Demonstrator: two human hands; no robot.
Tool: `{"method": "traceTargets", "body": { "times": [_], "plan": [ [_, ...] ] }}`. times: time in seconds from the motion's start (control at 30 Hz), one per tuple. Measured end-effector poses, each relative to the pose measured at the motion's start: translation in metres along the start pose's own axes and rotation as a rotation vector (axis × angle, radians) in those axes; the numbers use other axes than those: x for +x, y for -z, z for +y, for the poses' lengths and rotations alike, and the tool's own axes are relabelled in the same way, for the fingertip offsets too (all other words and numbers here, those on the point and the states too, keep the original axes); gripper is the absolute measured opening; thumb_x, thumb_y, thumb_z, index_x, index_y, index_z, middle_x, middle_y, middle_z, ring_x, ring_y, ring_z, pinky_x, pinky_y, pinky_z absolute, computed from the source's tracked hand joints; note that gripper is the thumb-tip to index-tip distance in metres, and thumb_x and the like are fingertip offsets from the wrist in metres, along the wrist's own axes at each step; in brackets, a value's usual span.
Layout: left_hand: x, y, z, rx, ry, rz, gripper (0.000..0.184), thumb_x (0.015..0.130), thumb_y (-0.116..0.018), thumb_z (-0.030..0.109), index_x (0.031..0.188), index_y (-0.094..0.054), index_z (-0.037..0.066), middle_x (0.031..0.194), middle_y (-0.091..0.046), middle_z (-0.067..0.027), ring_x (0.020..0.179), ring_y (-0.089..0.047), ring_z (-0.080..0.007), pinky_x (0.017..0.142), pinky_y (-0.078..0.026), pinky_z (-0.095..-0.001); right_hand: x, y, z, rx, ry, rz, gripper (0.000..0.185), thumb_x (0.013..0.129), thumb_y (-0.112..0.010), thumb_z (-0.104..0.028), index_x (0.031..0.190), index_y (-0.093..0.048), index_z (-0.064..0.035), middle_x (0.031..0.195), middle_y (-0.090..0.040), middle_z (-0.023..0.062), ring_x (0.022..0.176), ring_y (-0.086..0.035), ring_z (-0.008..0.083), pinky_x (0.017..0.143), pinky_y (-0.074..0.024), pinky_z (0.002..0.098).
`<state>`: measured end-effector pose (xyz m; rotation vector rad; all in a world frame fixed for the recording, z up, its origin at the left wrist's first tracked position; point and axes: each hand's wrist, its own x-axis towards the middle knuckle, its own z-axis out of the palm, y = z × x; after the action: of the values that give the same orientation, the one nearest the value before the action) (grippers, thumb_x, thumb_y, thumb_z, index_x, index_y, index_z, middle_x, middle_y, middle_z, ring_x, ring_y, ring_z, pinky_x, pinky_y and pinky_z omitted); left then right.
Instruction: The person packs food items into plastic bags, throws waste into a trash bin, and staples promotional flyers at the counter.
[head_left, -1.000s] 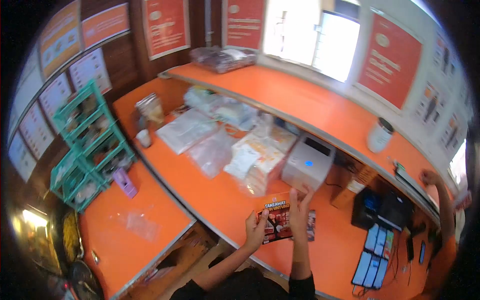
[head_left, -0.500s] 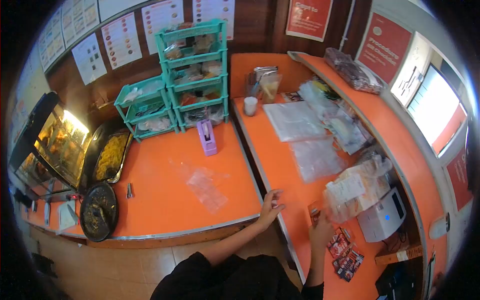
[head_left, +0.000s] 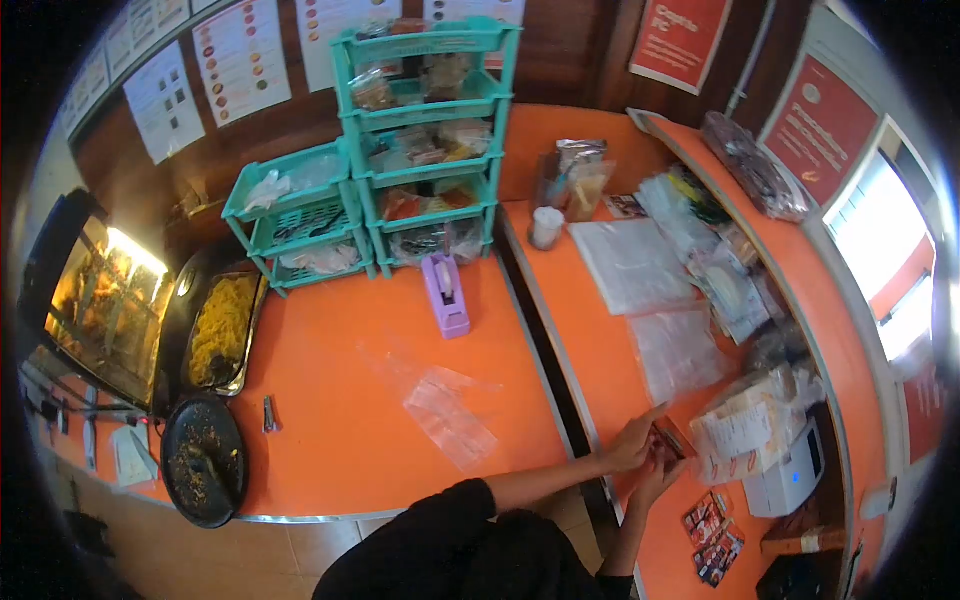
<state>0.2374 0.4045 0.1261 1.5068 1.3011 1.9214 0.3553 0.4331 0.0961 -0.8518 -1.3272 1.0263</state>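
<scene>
My left hand (head_left: 632, 443) and my right hand (head_left: 657, 482) meet over the right-hand orange counter, closed on a small dark red printed card (head_left: 668, 438). Just beyond it lies a clear bag of packed items with a white label (head_left: 743, 425). Below and to the right, several printed leaflets (head_left: 712, 535) rest on the counter. Flat clear plastic bags (head_left: 680, 352) lie farther back. On the left counter is a thin clear plastic bag (head_left: 450, 415), with a purple tape dispenser (head_left: 446, 296) behind it.
Green tiered racks (head_left: 430, 150) stand at the back. At the left are a lit glass food case (head_left: 105, 300), a tray of yellow food (head_left: 222, 330) and a round black pan (head_left: 203, 462). A white printer (head_left: 790, 478) sits beneath the raised shelf (head_left: 790, 290).
The view has swung left. My left hand came off the card, then moved right to join my right hand at it. The leaflets now lie on the counter apart from the held card.
</scene>
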Motion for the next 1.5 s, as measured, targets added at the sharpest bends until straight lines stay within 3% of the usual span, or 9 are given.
{"method": "traceTargets", "body": {
  "times": [0.27,0.4,0.57,0.8,0.93,1.0,1.1,1.27,1.5],
  "plan": [
    [0.005,0.063,0.006,0.066,0.002,0.224,0.042,0.09,-0.049,0.003,0.13,-0.038,0.004,0.088,-0.06,-0.0153,0.071,-0.062,-0.0228,0.064,-0.049,-0.0332,0.002,-0.071,-0.022,-0.07,-0.182,-0.114,0.031,0.09,-0.052,-0.01,0.118,-0.048,0.0033,0.111,-0.056,0.0133,0.102,-0.055,0.0236,0.091,-0.0447,0.0367],
    [-0.067,0.186,-0.003,-0.189,0.217,0.711,0.02,0.093,-0.055,0.017,0.109,-0.047,0.007,0.087,-0.057,-0.0029,0.075,-0.058,-0.0105,0.066,-0.05,-0.0271,-0.034,-0.186,-0.048,-0.15,-0.252,-0.916,0.024,0.093,-0.051,-0.016,0.11,-0.052,0.0012,0.109,-0.056,0.0093,0.101,-0.055,0.0202,0.088,-0.0441,0.0341],
    [-0.281,0.313,0.08,0.352,0.553,1.463,0.019,0.093,-0.056,0.024,0.092,-0.052,0.005,0.084,-0.059,-0.0055,0.079,-0.056,-0.0119,0.065,-0.047,-0.0295,-0.179,-0.365,-0.047,-0.087,0.68,-1.446,0.037,0.085,-0.05,-0.009,0.121,-0.054,-0.0012,0.112,-0.059,0.0234,0.106,-0.056,0.0369,0.095,-0.0412,0.0428],
    [-0.42,0.268,0.176,0.579,0.461,1.988,0.028,0.089,-0.06,0.014,0.112,-0.054,0.0,0.097,-0.059,-0.007,0.089,-0.055,-0.0161,0.077,-0.047,-0.0295,-0.448,-0.468,-0.091,-0.244,0.459,-2.084,0.044,0.088,-0.05,-0.034,0.132,-0.046,-0.0296,0.113,-0.052,0.0234,0.103,-0.054,0.0419,0.085,-0.0462,0.0519],
    [-0.425,0.258,0.191,0.941,0.549,1.798,0.027,0.089,-0.06,0.014,0.113,-0.054,0.003,0.094,-0.059,-0.0066,0.08,-0.057,-0.0167,0.066,-0.049,-0.0294,-0.512,-0.462,-0.045,-0.213,-0.077,-1.661,0.048,0.086,-0.055,-0.031,0.125,-0.049,-0.0046,0.105,-0.058,0.0223,0.095,-0.058,0.0419,0.09,-0.0433,0.0495],
    [-0.437,0.267,0.178,0.228,0.574,1.979,0.038,0.09,-0.06,0.024,0.12,-0.05,0.002,0.108,-0.059,-0.0109,0.095,-0.058,-0.0204,0.08,-0.048,-0.0321,-0.609,-0.492,0.097,-0.189,-0.114,-1.328,0.057,0.086,-0.053,-0.034,0.13,-0.037,-0.0009,0.118,-0.054,0.0266,0.108,-0.053,0.042,0.089,-0.0409,0.0547],
    [-0.403,0.296,0.176,0.203,0.561,1.721,0.039,0.091,-0.06,0.025,0.121,-0.049,0.003,0.107,-0.059,-0.0104,0.094,-0.058,-0.0198,0.079,-0.049,-0.0323,-0.423,-0.459,-0.035,-0.272,-0.009,-1.857,0.04,0.085,-0.052,-0.017,0.122,-0.041,-0.0057,0.095,-0.059,0.0239,0.093,-0.06,0.0362,0.079,-0.0496,0.0478],
    [-0.272,0.328,0.148,0.059,0.443,1.112,0.04,0.091,-0.059,0.025,0.123,-0.047,0.003,0.106,-0.059,-0.0094,0.094,-0.058,-0.019,0.078,-0.049,-0.0327,-0.181,-0.396,-0.087,0.5,-0.986,-1.498,0.043,0.081,-0.053,-0.009,0.121,-0.038,-0.006,0.083,-0.057,0.0065,0.073,-0.06,0.016,0.068,-0.055,0.034],
    [-0.079,0.261,0.05,0.034,0.483,0.321,0.035,0.091,-0.057,0.014,0.123,-0.045,0.004,0.097,-0.06,-0.0075,0.081,-0.061,-0.0145,0.062,-0.052,-0.0283,0.075,-0.132,-0.127,0.699,-0.425,-0.892,0.029,0.079,-0.055,-0.019,0.105,-0.057,-0.006,0.082,-0.055,0.0024,0.083,-0.055,0.0114,0.071,-0.0447,0.0275]
  ]
}}
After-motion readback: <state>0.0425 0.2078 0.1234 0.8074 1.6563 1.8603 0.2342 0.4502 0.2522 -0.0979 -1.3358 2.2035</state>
